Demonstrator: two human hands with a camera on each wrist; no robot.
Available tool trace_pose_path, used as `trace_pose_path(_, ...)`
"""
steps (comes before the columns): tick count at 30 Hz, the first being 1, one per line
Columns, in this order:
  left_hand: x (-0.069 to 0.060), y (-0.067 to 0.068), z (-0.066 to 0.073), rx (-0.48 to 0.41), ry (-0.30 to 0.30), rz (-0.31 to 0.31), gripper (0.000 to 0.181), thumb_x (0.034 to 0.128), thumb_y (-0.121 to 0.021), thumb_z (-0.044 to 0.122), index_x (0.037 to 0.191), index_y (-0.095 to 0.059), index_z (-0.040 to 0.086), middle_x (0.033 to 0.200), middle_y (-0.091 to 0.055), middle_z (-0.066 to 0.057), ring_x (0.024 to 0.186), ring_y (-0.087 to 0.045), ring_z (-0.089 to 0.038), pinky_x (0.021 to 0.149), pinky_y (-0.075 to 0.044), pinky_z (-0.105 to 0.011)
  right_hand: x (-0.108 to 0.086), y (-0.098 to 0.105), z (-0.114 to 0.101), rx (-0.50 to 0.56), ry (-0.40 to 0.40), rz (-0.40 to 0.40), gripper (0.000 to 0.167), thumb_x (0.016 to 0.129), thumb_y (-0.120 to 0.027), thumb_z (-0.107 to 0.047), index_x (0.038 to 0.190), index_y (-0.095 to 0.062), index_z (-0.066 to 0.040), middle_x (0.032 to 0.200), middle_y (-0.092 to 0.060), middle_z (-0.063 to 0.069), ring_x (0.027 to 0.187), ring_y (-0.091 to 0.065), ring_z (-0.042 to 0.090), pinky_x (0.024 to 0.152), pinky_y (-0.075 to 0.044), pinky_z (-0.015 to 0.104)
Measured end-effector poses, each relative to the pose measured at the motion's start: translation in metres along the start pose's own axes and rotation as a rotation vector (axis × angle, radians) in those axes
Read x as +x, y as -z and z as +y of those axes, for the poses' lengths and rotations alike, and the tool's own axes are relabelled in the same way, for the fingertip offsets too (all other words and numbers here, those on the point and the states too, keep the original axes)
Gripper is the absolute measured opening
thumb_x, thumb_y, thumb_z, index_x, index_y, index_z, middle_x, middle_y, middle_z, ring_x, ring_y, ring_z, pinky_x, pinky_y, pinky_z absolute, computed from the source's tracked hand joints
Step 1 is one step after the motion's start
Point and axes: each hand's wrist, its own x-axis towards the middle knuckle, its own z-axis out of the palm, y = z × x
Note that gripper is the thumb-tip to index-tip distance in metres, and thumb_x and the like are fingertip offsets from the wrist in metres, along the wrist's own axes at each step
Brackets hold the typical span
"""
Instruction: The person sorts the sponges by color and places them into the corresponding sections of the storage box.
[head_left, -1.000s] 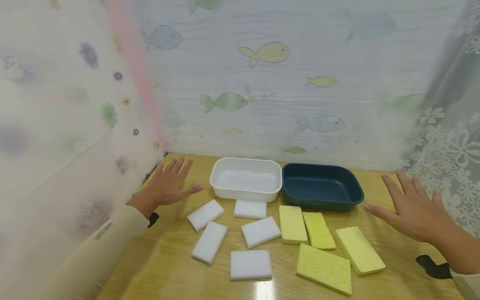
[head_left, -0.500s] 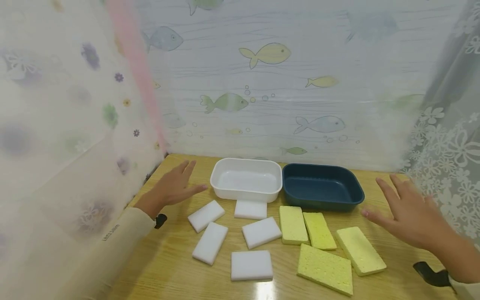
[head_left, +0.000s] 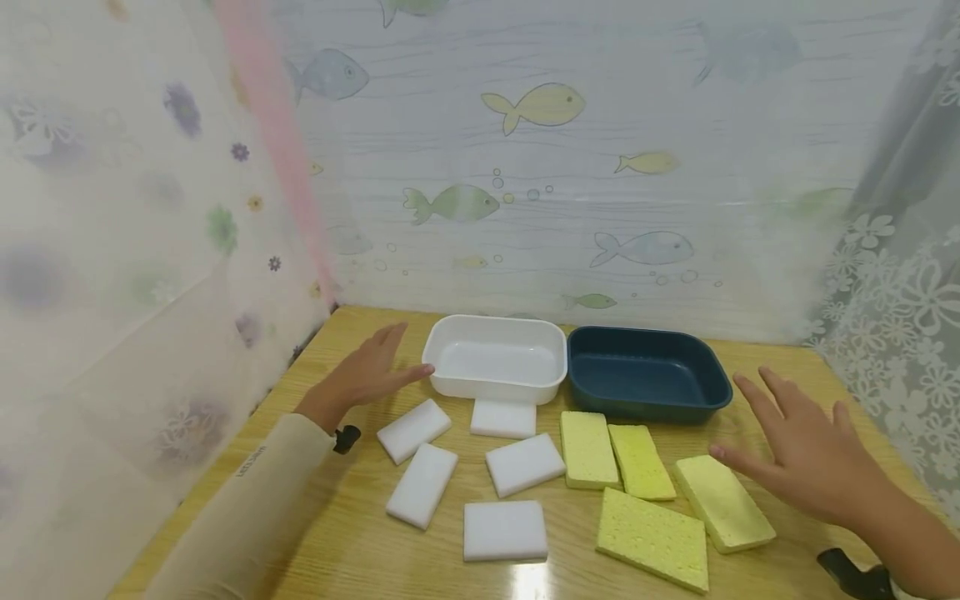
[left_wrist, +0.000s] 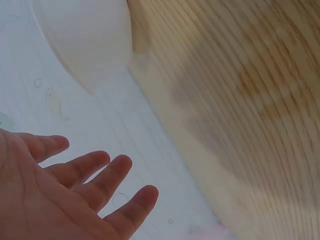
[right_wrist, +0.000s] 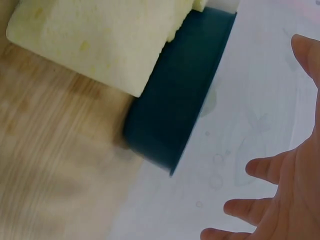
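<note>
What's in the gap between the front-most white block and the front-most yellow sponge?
Only bare wooden table. The head view shows it: the white block and the yellow sponge lie apart, roughly side by side.

Left hand [left_wrist: 57,190] is loosely spread; white container [left_wrist: 92,35] at top; wooden table [left_wrist: 240,120] right.

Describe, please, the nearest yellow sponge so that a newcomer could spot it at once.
On the wooden table, find the dark blue tray. In front of it lie four yellow sponges. The nearest sponge, lowest in the head view, lies crosswise; the other three run more front to back.
</note>
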Motion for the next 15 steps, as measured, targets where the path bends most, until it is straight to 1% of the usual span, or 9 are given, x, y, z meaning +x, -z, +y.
trace_pose_path(2,0.002,-0.002,0.001,0.028,-0.005,0.014,0.120,0.0842,-0.044,0.092,0.168,-0.010,0.013,0.172,-0.019,-0.015,0.156,-0.024,-0.042,0.120,-0.026,-0.066,-0.002,-0.003,-0.002,-0.001,0.000,-0.003,0.109,0.090,-0.062,-0.073,0.169,-0.009,-0.019,0.169,-0.013,0.030,0.139,-0.032,0.064,0.096,-0.004,0.093)
trace_pose_path(4,0.003,-0.005,0.002,0.080,-0.013,0.032,0.119,0.0845,-0.042,0.092,0.168,-0.011,0.013,0.171,-0.021,-0.016,0.156,-0.025,-0.042,0.120,-0.025,-0.068,-0.003,-0.005,-0.005,-0.004,-0.001,-0.007,0.108,0.091,-0.061,-0.074,0.169,-0.009,-0.020,0.170,-0.010,0.029,0.141,-0.028,0.064,0.097,0.000,0.093)
trace_pose_path(7,0.005,-0.010,0.003,0.168,-0.024,0.056,0.117,0.0851,-0.039,0.093,0.168,-0.014,0.014,0.171,-0.023,-0.018,0.156,-0.025,-0.040,0.120,-0.021,-0.070,-0.006,-0.009,-0.009,-0.005,0.004,-0.011,0.107,0.091,-0.060,-0.074,0.169,-0.009,-0.022,0.171,-0.007,0.027,0.146,-0.020,0.064,0.097,0.002,0.092)
trace_pose_path(10,0.007,-0.014,0.004,0.214,-0.033,0.056,0.116,0.0854,-0.037,0.093,0.168,-0.015,0.014,0.170,-0.024,-0.017,0.158,-0.022,-0.037,0.121,-0.016,-0.071,-0.008,-0.013,-0.012,0.009,0.011,-0.013,0.105,0.091,-0.060,-0.074,0.169,-0.009,-0.024,0.172,-0.006,0.025,0.148,-0.014,0.064,0.099,0.004,0.092)
trace_pose_path(13,0.008,-0.018,0.006,0.207,-0.041,0.046,0.117,0.0850,-0.037,0.094,0.167,-0.016,0.013,0.170,-0.025,-0.016,0.158,-0.023,-0.036,0.122,-0.017,-0.069,-0.009,-0.016,-0.017,0.023,0.024,-0.013,0.105,0.091,-0.061,-0.074,0.169,-0.010,-0.025,0.172,-0.006,0.024,0.147,-0.018,0.064,0.100,0.005,0.091)
trace_pose_path(15,0.009,-0.019,0.008,0.145,-0.039,0.028,0.118,0.0847,-0.039,0.093,0.167,-0.015,0.013,0.171,-0.024,-0.015,0.157,-0.023,-0.037,0.122,-0.019,-0.067,-0.009,-0.019,-0.020,0.029,0.037,-0.011,0.106,0.090,-0.061,-0.074,0.169,-0.010,-0.025,0.172,-0.007,0.023,0.145,-0.023,0.064,0.102,0.005,0.090)
